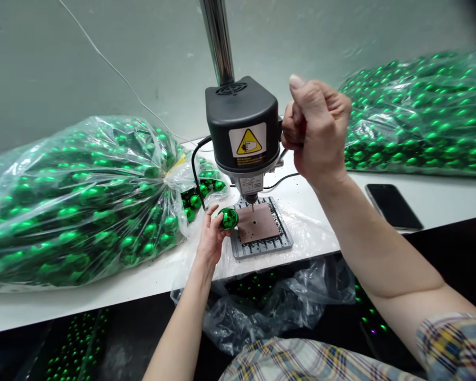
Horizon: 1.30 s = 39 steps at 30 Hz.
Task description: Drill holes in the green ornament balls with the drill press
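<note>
Pinching ball (229,218) centre-frame with left fingers (216,221), seemingly for steadiness; curling right fingers (294,127), upper right, apparently round drill lever (283,154).

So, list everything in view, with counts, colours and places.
Drill: one, black and silver, centre
Base: one, grey, below drill
Board: one, pinkish-brown, on base
Shavings: many, dark, on base
Ball: one, green, beside board
Bags of green balls: two, clear, flanking drill
Table: one, white, under base
Lower balls: many, green, below table
Phone: one, black, table's right
Film: count unclear, clear, over table's front
Cable: one, white, along wall
Wires: two stretches, black, near drill
Shirt: one, plaid, bottom
Left hand: one, holding the ball
Right hand: one, closed beside the drill
</note>
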Available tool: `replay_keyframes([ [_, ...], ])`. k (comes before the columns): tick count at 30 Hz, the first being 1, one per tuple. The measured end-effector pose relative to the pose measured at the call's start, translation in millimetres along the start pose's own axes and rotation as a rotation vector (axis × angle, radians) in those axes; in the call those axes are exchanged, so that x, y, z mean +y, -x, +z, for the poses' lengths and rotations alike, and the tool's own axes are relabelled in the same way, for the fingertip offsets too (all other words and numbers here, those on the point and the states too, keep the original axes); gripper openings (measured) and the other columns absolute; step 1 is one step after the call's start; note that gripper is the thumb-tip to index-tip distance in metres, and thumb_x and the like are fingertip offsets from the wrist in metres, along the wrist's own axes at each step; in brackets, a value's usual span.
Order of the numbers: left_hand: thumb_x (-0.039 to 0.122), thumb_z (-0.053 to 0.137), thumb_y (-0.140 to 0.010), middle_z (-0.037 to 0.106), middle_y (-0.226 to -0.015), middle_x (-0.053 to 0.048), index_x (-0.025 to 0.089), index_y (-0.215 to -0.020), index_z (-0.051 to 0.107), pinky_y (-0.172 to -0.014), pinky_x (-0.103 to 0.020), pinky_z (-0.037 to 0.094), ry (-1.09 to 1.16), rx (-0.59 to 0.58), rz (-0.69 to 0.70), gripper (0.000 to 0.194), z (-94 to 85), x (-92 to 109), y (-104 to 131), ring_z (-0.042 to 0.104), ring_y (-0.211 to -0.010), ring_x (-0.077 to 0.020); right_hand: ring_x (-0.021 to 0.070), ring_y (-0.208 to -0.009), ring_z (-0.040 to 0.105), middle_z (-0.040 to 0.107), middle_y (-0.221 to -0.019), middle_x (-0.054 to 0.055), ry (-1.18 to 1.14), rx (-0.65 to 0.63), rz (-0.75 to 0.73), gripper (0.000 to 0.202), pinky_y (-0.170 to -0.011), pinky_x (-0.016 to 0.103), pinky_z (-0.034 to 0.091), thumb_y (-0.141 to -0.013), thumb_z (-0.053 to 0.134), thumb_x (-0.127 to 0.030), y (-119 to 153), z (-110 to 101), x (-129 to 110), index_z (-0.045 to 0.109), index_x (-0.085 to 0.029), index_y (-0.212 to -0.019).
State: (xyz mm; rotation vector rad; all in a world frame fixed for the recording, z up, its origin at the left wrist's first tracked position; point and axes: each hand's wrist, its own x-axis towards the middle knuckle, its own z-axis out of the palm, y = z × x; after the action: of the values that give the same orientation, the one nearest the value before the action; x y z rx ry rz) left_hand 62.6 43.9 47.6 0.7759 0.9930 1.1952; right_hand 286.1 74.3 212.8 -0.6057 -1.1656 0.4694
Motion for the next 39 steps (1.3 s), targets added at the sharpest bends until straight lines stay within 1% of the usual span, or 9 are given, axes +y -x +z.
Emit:
replay_keyframes([
  [3,0.038,0.078,-0.074,0.068,-0.101,-0.001,0.029,-0.124,0.055,-0.063,-0.024,0.053,0.098,-0.07,-0.068,0.056,0.8,6,3,0.067,-0.077,-0.0141,0.0067,-0.037,0.026,0.031,-0.045,-0.006,-0.001,0.024,0.012,0.065,-0.034,0.027,0.018,-0.082,0.064,-0.071,1,2,-1,0.027,-0.023,-0.058],
  [5,0.037,0.079,-0.073,0.07,-0.104,-0.002,0.027,-0.114,0.057,-0.075,-0.032,0.058,0.143,-0.106,-0.094,0.048,-0.3,5,1,0.069,-0.086,-0.0169,0.0072,-0.037,0.025,0.03,-0.045,-0.006,-0.007,0.047,0.023,0.066,-0.034,0.028,0.017,-0.082,0.064,-0.072,1,4,-3,0.028,-0.023,-0.057],
  [8,0.036,0.082,-0.072,0.07,-0.101,-0.001,0.024,-0.101,0.057,-0.087,-0.039,0.059,0.127,-0.088,-0.085,0.04,-2.1,0,-4,0.07,-0.092,-0.0178,0.0082,-0.038,0.025,0.03,-0.045,-0.005,0.003,0.054,0.042,0.066,-0.035,0.029,0.017,-0.081,0.065,-0.073,2,4,-5,0.029,-0.024,-0.056],
  [10,0.037,0.082,-0.073,0.07,-0.1,-0.001,0.024,-0.101,0.057,-0.087,-0.039,0.059,0.107,-0.055,-0.073,0.039,-2.0,-3,-8,0.07,-0.09,-0.0175,0.0085,-0.039,0.025,0.03,-0.045,-0.005,-0.001,0.053,0.043,0.066,-0.035,0.029,0.018,-0.08,0.064,-0.074,2,4,-5,0.029,-0.024,-0.056],
  [15,0.045,0.074,-0.081,0.071,-0.102,-0.003,0.029,-0.123,0.057,-0.077,-0.036,0.06,0.066,-0.057,-0.065,0.049,-1.6,-3,-12,0.072,-0.091,-0.0212,0.0079,-0.04,0.022,0.03,-0.045,-0.005,-0.019,0.044,0.043,0.067,-0.036,0.029,0.017,-0.081,0.06,-0.077,2,4,-5,0.028,-0.023,-0.057],
  [21,0.038,0.085,-0.072,0.069,-0.103,-0.001,0.024,-0.103,0.056,-0.094,-0.043,0.058,0.107,-0.098,-0.007,0.045,-1.5,-5,-12,0.07,-0.096,-0.0185,0.0077,-0.039,0.022,0.029,-0.045,-0.005,-0.049,0.027,0.027,0.067,-0.036,0.03,0.016,-0.079,0.061,-0.077,2,4,-4,0.029,-0.024,-0.057],
  [27,0.038,0.088,-0.068,0.073,-0.1,-0.003,0.023,-0.125,0.06,-0.08,-0.03,0.055,-0.119,-0.026,0.099,0.065,8.3,-18,-18,0.07,-0.09,-0.0178,0.0088,-0.039,0.024,0.03,-0.045,-0.005,-0.005,0.05,0.027,0.067,-0.037,0.03,0.018,-0.078,0.059,-0.08,3,5,-5,0.029,-0.024,-0.057],
  [33,0.029,0.091,-0.061,0.072,-0.097,-0.004,0.019,-0.107,0.065,-0.085,-0.03,0.052,-0.24,-0.079,0.247,0.054,15.5,-26,-26,0.068,-0.092,-0.0175,0.0093,-0.04,0.024,0.029,-0.045,-0.005,0.074,0.057,0.034,0.069,-0.038,0.031,0.02,-0.078,0.05,-0.086,3,5,-5,0.027,-0.024,-0.059],
  [39,0.026,0.092,-0.062,0.073,-0.109,-0.007,0.018,-0.107,0.067,-0.086,-0.032,0.053,-0.369,-0.215,0.311,0.053,18.6,-30,-29,0.069,-0.094,-0.02,0.0098,-0.041,0.025,0.03,-0.046,-0.004,0.075,0.063,0.033,0.069,-0.037,0.031,0.021,-0.077,0.049,-0.088,3,5,-6,0.026,-0.025,-0.059],
])
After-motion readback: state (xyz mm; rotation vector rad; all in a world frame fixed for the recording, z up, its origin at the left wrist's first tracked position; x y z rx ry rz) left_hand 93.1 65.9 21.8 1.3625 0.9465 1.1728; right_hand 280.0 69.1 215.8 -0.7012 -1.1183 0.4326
